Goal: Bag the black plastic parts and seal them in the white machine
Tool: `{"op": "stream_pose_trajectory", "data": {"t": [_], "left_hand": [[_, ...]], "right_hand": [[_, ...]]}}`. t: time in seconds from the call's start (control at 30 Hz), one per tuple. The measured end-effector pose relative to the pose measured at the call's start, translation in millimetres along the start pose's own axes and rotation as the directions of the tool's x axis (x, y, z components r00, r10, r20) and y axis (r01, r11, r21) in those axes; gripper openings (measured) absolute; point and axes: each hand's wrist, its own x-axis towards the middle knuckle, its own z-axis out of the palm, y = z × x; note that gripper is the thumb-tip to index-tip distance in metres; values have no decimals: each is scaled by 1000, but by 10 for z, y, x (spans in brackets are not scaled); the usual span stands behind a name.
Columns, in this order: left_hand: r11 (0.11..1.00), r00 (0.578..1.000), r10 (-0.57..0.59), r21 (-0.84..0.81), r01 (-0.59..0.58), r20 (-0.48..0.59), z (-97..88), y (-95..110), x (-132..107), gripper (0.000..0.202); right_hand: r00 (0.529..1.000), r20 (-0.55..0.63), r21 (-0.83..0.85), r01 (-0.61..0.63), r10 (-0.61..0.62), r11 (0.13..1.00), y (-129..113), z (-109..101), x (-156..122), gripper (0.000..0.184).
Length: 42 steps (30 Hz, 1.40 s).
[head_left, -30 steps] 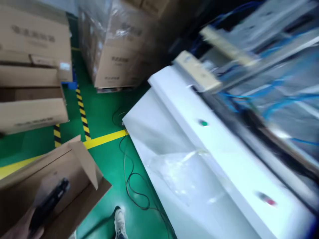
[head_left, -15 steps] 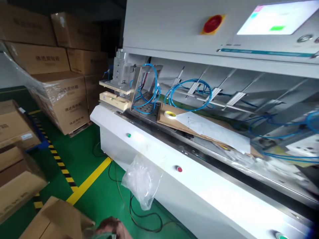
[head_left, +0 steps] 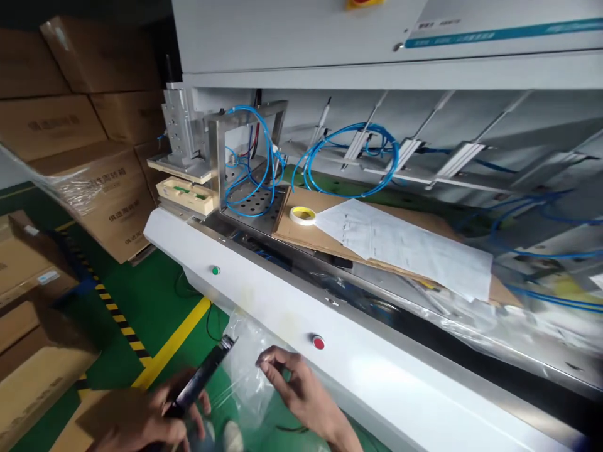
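My left hand (head_left: 157, 417) is closed around a long, narrow black piece (head_left: 200, 380) with a glossy face and a shiny far end, tilted up to the right. Its exact kind I cannot make out. To the right, my right hand (head_left: 301, 389) is raised with thumb and index finger pinched together; what lies between the fingertips is too small to tell. Faint clear streaks run between the two hands. Behind them a clear plastic bag (head_left: 249, 358) hangs against the front of the white machine (head_left: 268, 301).
On the machine bed, cardboard (head_left: 325, 242) carries a tape roll (head_left: 303, 215) and paper sheets (head_left: 409, 245). Blue air hoses (head_left: 353, 188) coil behind. A wooden-coloured fixture (head_left: 186, 196) sits at the left end. Red button (head_left: 318, 342) faces me. Stacked cartons (head_left: 94, 188) stand left.
The view has moved closer and tilted down. Both hands are now in view, the left with the black piece; before, only part of one blurred hand showed at the bottom edge.
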Motion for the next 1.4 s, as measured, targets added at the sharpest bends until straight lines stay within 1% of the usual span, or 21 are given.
{"op": "stream_pose_trajectory", "data": {"t": [0.07, 0.13, 0.23, 0.3, 0.37, 0.47, 0.53, 0.63, 0.7, 0.77, 0.83, 0.9, 1.0, 1.07, 1.1, 1.13, 1.2, 1.23, 1.27, 1.3, 1.4], "left_hand": [[998, 998, 38, -48, -40, -43, 24, 316, 169, 55], [999, 998, 22, -40, -24, -60, -13, 676, 359, 55], [998, 999, -15, 66, 17, -32, -187, 1212, 718, 55], [990, 998, 19, 144, -9, -66, -375, 1536, 998, 56], [978, 989, 79, 200, -53, -125, -600, 1836, 1290, 56], [967, 972, 149, 234, -105, -180, -945, 2246, 1701, 52], [966, 967, 162, 234, -115, -194, -1140, 2471, 1931, 52], [974, 970, 140, 203, -99, -198, -1343, 2658, 2188, 59], [984, 982, 90, 168, -62, -167, -1423, 2661, 2302, 62], [990, 992, 30, 144, -12, -124, -1474, 2586, 2372, 62], [991, 997, -21, 129, 31, -81, -1513, 2470, 2399, 61], [991, 997, -52, 120, 58, -51, -1559, 2358, 2380, 59], [993, 998, -60, 100, 63, -33, -1648, 2248, 2276, 52], [994, 999, -48, 96, 50, -23, -1710, 2210, 2178, 45], [994, 999, -43, 97, 44, -14, -1736, 2194, 2128, 42], [995, 999, -40, 97, 40, -7, -1757, 2177, 2081, 41], [996, 999, -39, 86, 39, 0, -1782, 2135, 2002, 41], [996, 999, -34, 77, 34, -2, -1786, 2110, 1968, 41], [997, 1000, -28, 71, 28, -5, -1785, 2082, 1938, 42], [997, 1000, -19, 69, 20, -11, -1778, 2053, 1908, 42], [997, 999, 8, 78, -5, -38, -1732, 1964, 1809, 44]], "right_hand": [[999, -38, 16, -25, 26, 1000, 18, -167, 38, 51], [993, -96, 57, -56, 61, 997, 61, -321, 74, 53], [947, -299, 155, -78, 122, 985, 133, -513, 186, 56], [854, -476, 255, -94, 210, 962, 189, -596, 320, 62], [731, -600, 379, -97, 324, 920, 264, -633, 489, 73], [543, -701, 522, -52, 463, 852, 405, -602, 734, 90], [409, -764, 514, -79, 498, 854, 495, -533, 848, 96], [249, -855, 395, -256, 456, 882, 583, -392, 949, 97], [159, -903, 314, -388, 399, 866, 608, -304, 1012, 94], [70, -939, 251, -531, 337, 809, 616, -238, 1092, 89], [6, -961, 204, -663, 277, 720, 611, -195, 1170, 80], [-18, -974, 160, -754, 224, 637, 595, -164, 1216, 73], [18, -995, 38, -839, 97, 542, 559, -105, 1221, 69], [93, -995, -97, -862, -33, 497, 544, -42, 1238, 65], [169, -981, -196, -854, -98, 482, 546, -5, 1270, 61], [276, -949, -314, -827, -149, 467, 557, 33, 1321, 58], [533, -819, -567, -701, -210, 433, 605, 90, 1468, 58], [637, -739, -661, -625, -218, 415, 641, 100, 1549, 62], [705, -675, -721, -567, -218, 400, 683, 95, 1625, 69], [743, -635, -751, -532, -211, 391, 727, 75, 1687, 77], [772, -607, -765, -505, -188, 399, 849, -30, 1762, 92]]}}
